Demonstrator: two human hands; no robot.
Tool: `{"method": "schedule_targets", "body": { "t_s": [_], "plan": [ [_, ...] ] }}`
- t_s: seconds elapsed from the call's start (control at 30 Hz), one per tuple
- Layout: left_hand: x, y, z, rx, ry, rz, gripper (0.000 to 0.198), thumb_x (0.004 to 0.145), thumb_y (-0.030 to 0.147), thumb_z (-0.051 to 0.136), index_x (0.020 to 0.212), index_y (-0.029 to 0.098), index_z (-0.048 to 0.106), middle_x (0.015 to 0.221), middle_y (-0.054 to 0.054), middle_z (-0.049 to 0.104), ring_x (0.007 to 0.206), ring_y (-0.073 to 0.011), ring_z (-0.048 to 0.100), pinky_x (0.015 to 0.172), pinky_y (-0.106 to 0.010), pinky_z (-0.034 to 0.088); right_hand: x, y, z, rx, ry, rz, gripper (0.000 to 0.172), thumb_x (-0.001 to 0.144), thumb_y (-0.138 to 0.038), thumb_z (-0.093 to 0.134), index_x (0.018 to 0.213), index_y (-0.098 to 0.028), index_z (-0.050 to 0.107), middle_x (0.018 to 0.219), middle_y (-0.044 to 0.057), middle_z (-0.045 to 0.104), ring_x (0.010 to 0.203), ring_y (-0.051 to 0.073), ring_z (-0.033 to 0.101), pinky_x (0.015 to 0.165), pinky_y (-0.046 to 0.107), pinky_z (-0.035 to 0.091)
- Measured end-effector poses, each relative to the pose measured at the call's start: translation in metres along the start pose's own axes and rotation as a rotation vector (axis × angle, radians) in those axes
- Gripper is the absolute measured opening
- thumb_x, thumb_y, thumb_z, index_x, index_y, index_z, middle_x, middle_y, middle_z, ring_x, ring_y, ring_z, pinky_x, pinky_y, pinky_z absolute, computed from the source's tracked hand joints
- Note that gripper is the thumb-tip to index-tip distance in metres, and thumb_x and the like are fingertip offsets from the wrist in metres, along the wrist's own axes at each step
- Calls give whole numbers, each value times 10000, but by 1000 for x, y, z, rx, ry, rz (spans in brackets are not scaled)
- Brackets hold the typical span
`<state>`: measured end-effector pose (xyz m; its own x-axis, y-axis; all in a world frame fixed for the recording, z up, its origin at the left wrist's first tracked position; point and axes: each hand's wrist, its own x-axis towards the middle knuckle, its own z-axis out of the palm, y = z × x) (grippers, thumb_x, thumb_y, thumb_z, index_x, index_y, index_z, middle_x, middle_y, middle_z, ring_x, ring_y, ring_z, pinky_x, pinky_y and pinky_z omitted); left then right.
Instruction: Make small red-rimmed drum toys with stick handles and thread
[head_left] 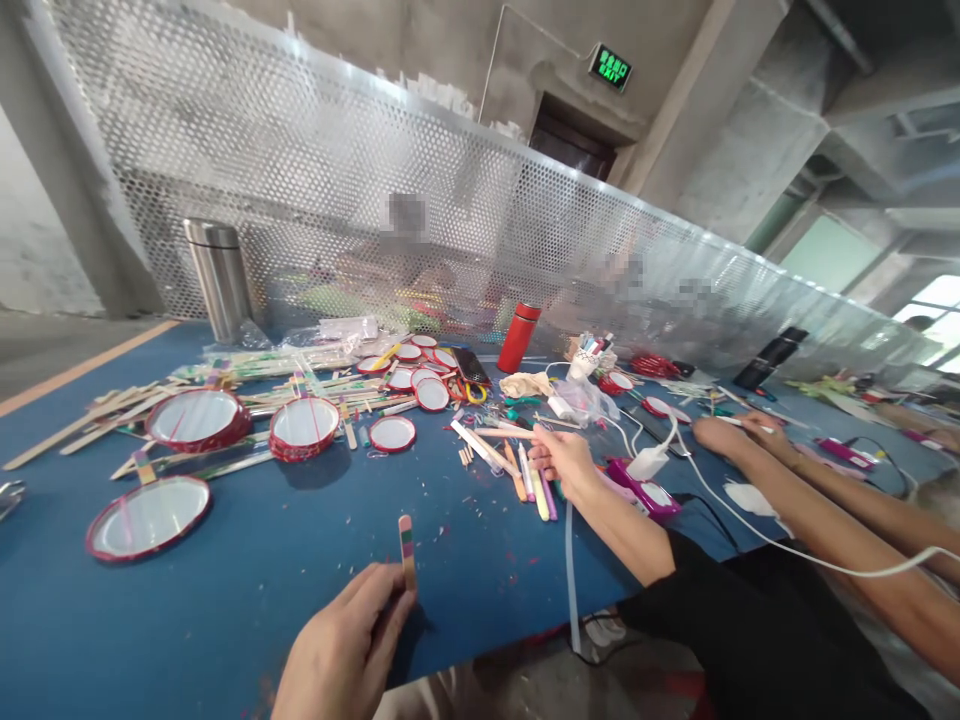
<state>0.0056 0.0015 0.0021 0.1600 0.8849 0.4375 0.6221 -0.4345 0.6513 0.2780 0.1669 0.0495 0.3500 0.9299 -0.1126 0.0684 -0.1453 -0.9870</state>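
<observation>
My left hand [349, 640], at the table's front, pinches a craft stick [406, 550] upright between thumb and fingers. The stick has a rounded top and green and purple bands. To the right, my right hand [566, 462] is closed on a pale pen-like stick [506, 433] pointing left; whether it is a marker or wood I cannot tell. Just under that hand lie several markers [541, 495] in orange, pink, yellow and purple. Left of my left hand, a red-rimmed round drum-like piece [150, 518] with a white face lies on the blue table [300, 530].
More red-rimmed rounds [304, 425] and wooden sticks [112, 410] cover the table's left and back. A steel flask [217, 280] and a red bottle [519, 338] stand before the perforated screen [300, 150]. A white cable [750, 555] crosses rightward, near another person's arms [795, 490].
</observation>
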Motion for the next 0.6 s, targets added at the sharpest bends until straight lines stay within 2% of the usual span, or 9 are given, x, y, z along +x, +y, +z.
{"method": "schedule_targets", "body": {
  "t_s": [0.2,0.6],
  "plan": [
    [0,1,0,-6,16,19,183,917,307,447,875,262,619,758,15,692,643,-121,674,581,-146,523,-3,-6,-3,9,4,43,261,757,-322,706,634,-135,571,431,15,600,314,92,546,255,121,341],
    [1,4,0,-2,-25,-5,172,936,277,428,925,274,600,842,23,695,723,-114,681,632,-150,516,-11,-6,-5,90,-67,74,276,788,-341,678,652,-121,582,450,4,590,338,75,535,282,124,333]
  ]
}}
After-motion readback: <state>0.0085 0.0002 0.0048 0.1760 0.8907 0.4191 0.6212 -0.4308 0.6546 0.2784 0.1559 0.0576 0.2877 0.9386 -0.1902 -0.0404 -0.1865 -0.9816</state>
